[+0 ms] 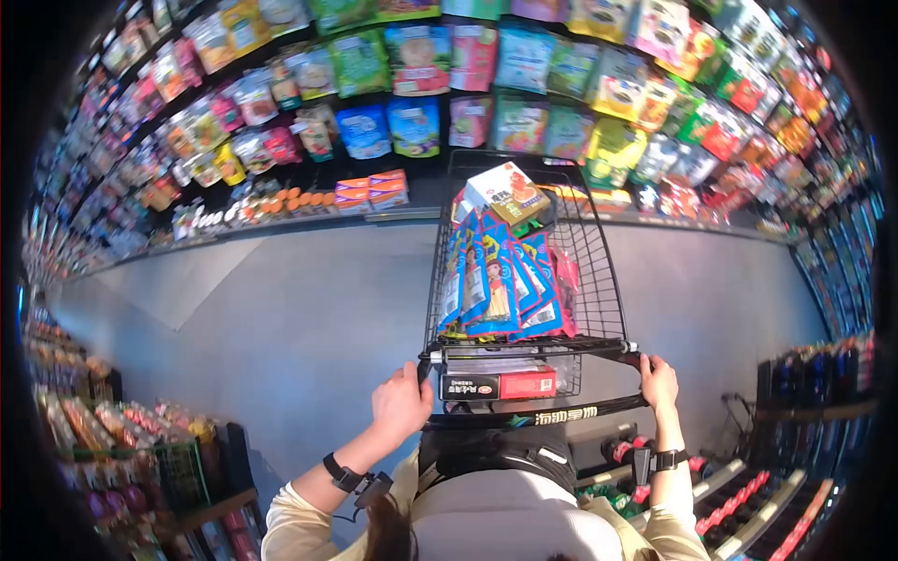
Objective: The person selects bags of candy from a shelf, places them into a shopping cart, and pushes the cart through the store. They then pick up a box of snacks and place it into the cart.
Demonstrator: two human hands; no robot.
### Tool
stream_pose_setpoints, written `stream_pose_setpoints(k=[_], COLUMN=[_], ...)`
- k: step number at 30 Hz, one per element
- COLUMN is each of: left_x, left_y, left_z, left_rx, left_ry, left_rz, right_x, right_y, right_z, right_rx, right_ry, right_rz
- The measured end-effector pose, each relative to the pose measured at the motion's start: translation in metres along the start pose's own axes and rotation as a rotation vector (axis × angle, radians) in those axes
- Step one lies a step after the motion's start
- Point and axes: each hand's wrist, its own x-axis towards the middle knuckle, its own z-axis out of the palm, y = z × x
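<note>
A black wire shopping cart (599, 271) stands directly in front of me. My left hand (402, 402) is wrapped round the left side of its handle frame, and my right hand (659, 381) grips the right side. Between them runs the black handle bar (617, 406) with white lettering. Several blue snack packets (500, 280) with red edges lie piled in the basket. Beyond them, a white box (496, 185) and a brown-gold box (520, 204) rest at its far end. Under the basket's near edge shows a black and red box (524, 384).
A long shelf (393, 213) of colourful bagged snacks curves across the front, with orange boxes (371, 191) on its lowest level. Grey floor (309, 309) lies around the cart. At the lower left stands a rack of packets (178, 472); bottles on shelves (739, 505) are at the lower right.
</note>
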Motion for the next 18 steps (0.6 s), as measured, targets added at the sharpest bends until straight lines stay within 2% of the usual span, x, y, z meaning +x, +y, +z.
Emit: stream_pose_setpoints(k=[9,11,13,16,18], left_x=[0.006,0.006,0.009,0.014,0.016], left_y=[-0.056,-0.068,-0.077,-0.091,-0.102], left_z=[-0.032,-0.032,-0.038,-0.05,-0.052], left_rx=[-0.006,0.013,0.015,0.053,0.08], left_ry=[-0.015,0.085,0.091,0.069,0.071], left_rz=[-0.145,-0.145,-0.162,-0.271,-0.307], right_x=[0.048,0.06,0.06,0.067,0.072], right_y=[-0.118,-0.14,-0.176,-0.223,-0.253], right_z=[0.012,0.021,0.017,0.019,0.019], right_rx=[-0.056,-0.119,-0.14,-0.144,-0.14], right_ry=[-0.061,0.002,0.026,-0.03,-0.042], right_rz=[-0.202,-0.306,-0.357,-0.391,-0.483])
